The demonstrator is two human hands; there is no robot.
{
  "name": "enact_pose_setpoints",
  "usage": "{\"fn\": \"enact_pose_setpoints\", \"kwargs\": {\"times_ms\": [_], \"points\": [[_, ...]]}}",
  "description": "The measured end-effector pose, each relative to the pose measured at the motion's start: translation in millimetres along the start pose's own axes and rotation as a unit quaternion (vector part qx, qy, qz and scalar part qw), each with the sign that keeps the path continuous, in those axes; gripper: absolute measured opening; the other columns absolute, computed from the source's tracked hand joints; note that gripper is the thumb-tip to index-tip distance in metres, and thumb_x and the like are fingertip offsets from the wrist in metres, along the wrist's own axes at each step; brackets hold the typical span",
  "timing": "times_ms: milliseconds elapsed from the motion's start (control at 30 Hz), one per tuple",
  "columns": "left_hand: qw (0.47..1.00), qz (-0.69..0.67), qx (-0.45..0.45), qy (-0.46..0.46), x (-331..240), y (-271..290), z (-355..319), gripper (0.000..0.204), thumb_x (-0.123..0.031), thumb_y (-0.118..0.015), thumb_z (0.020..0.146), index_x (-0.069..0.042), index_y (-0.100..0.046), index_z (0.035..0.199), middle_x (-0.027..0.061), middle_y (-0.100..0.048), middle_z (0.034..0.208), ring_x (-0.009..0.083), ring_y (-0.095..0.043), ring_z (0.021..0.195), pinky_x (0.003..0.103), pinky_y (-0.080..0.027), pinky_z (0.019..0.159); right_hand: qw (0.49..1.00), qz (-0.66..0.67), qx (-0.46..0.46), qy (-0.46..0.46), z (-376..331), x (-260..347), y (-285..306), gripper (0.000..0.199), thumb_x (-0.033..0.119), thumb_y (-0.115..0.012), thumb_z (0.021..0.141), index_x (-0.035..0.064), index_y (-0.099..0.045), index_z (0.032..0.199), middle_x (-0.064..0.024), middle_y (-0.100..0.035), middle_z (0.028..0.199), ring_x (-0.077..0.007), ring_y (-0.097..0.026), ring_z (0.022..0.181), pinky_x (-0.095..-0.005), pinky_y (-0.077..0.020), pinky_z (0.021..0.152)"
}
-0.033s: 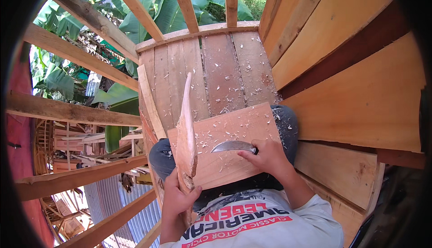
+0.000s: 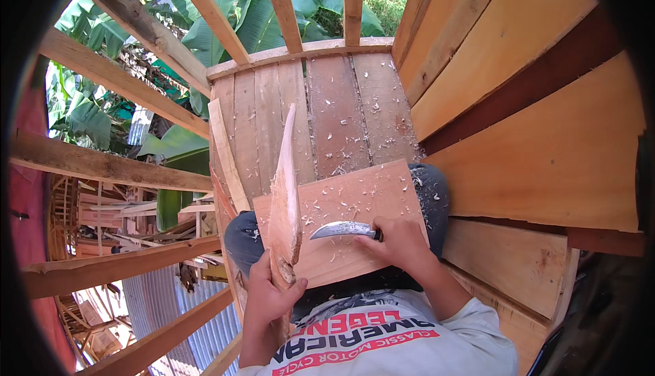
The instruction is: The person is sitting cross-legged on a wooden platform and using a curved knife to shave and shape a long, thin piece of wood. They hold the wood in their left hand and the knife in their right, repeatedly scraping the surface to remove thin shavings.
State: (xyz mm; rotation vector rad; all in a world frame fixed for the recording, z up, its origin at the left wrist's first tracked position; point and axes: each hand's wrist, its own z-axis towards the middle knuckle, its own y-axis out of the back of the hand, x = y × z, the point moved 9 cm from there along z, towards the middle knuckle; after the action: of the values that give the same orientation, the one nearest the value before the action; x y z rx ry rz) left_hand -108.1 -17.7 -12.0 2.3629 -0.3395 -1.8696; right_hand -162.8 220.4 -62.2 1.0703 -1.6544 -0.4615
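Observation:
A long carved piece of pale wood (image 2: 285,209) stands upright on my left, tapering to a thin point at its far end and rough and notched near its base. My left hand (image 2: 268,297) is closed around its lower part. In my right hand (image 2: 402,243) is a curved knife (image 2: 344,229), gripped by its dark handle, with the blade pointing left toward the carved wood but apart from it. Beneath both lies a flat wooden board (image 2: 355,195) across my lap, sprinkled with shavings.
The plank floor (image 2: 331,117) ahead is strewn with wood shavings. Wooden rails (image 2: 109,161) run along the left and far sides, with banana leaves beyond. A plank wall (image 2: 546,151) closes the right. A loose wood strip (image 2: 228,154) leans by the left edge.
My right hand and the knife have shifted slightly left, bringing the blade nearer the carved wood. The carved wood's tip has moved a little to the right and farther out.

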Motion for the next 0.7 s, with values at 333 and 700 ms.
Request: {"fn": "enact_pose_setpoints", "kwargs": {"times_ms": [333,700], "points": [[0.997,0.035,-0.038,-0.054,-23,-7,16,0.045,-0.009,-0.073,0.065,0.005,-0.055,0.104,0.0083,-0.062,0.078,0.0108,-0.058,0.071,0.026,-0.047,0.066,0.990,-0.084,-0.093,0.061,-18,12,26,0.030,0.032,-0.071,0.079,0.0047,-0.065,0.088,-0.0118,-0.066,0.081,-0.0279,-0.065,0.074,-0.0371,-0.0506,0.067],[0.992,-0.023,-0.117,-0.035,-10,22,10,0.058,-0.006,-0.073,0.066,0.005,-0.052,0.118,0.0108,-0.060,0.103,0.0165,-0.056,0.095,0.030,-0.045,0.084,0.628,0.612,0.096,0.471,-122,167,139,0.062,0.058,-0.067,0.078,-0.0005,-0.063,0.097,-0.0196,-0.063,0.096,-0.0344,-0.064,0.086,-0.0367,-0.0516,0.074]]}}
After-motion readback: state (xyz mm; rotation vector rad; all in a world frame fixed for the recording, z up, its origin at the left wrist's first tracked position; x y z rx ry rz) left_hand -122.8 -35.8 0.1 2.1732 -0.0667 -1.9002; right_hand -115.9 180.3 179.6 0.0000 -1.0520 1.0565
